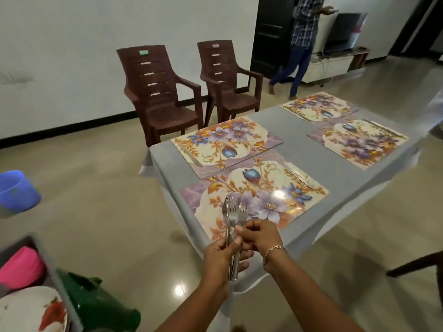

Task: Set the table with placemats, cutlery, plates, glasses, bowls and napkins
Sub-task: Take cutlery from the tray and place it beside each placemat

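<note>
Several floral placemats lie on the grey-clothed table (pixel 294 137); the nearest placemat (pixel 263 188) is right in front of me. A knife (pixel 191 156) lies on the left edge of the far-left placemat (pixel 225 142), and another knife (pixel 293 170) lies on the right part of the nearest one. My left hand (pixel 221 256) grips a bundle of forks (pixel 233 216) upright over the table's near corner. My right hand (pixel 259 236) pinches one fork from the bundle at its neck.
Two brown plastic chairs (pixel 163 92) stand by the wall beyond the table. At lower left a grey crate (pixel 48 264) holds a pink bowl (pixel 21 267) and floral plates (pixel 31 310). A blue bucket (pixel 16 190) is on the floor. A person (pixel 299 44) walks at the back.
</note>
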`<act>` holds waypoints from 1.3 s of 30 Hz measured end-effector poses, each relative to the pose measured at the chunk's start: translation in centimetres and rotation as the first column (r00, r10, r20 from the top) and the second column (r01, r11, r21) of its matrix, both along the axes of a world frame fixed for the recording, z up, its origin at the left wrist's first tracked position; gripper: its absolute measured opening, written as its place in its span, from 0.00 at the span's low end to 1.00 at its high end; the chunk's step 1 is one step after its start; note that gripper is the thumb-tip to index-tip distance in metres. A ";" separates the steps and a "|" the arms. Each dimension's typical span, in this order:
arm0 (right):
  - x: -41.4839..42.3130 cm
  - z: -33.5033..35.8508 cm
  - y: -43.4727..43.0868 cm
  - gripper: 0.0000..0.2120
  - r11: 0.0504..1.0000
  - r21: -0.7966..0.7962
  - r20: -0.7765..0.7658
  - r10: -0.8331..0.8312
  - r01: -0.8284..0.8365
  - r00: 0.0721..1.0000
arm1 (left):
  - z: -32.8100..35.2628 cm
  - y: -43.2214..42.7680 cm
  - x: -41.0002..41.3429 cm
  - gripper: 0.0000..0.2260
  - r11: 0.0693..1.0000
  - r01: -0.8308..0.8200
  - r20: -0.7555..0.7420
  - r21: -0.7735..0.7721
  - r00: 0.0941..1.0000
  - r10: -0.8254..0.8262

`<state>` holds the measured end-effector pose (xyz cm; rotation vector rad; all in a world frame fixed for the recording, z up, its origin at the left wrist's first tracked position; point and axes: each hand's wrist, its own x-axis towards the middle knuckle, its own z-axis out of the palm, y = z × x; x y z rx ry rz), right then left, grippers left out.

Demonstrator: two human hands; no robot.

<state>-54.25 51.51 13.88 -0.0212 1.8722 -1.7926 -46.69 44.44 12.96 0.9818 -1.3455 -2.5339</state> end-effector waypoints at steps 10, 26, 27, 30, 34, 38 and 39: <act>-8.4 -2.8 -1.8 0.12 0.972 0.139 0.074 0.178 -0.187 0.981 | -3.0 -1.1 -4.7 0.09 0.933 -0.348 0.237 -0.091 0.902 0.360; -11.4 -7.4 -9.7 0.15 0.768 0.431 0.142 0.461 -0.474 0.876 | -3.1 -4.2 -4.4 0.09 0.765 -0.619 0.283 -0.179 0.712 0.643; -11.4 -7.5 -9.9 0.16 0.761 0.428 0.150 0.472 -0.487 0.869 | -3.1 -4.2 -4.5 0.09 0.761 -0.625 0.285 -0.172 0.708 0.646; -11.4 -8.0 -10.2 0.15 0.741 0.418 0.171 0.504 -0.525 0.847 | -3.3 -4.0 -4.6 0.09 0.751 -0.636 0.293 -0.178 0.694 0.657; -11.4 -8.4 -10.5 0.15 0.730 0.409 0.189 0.520 -0.548 0.833 | -3.6 -3.9 -4.9 0.09 0.751 -0.633 0.308 -0.184 0.689 0.656; -11.5 -8.4 -11.0 0.13 0.687 0.482 0.122 0.561 -0.543 0.819 | -3.9 -4.0 -5.2 0.09 0.759 -0.620 0.321 -0.198 0.691 0.648; -11.5 -8.3 -11.2 0.13 0.663 0.518 0.098 0.582 -0.541 0.807 | -3.9 -4.0 -5.2 0.09 0.760 -0.620 0.321 -0.198 0.691 0.647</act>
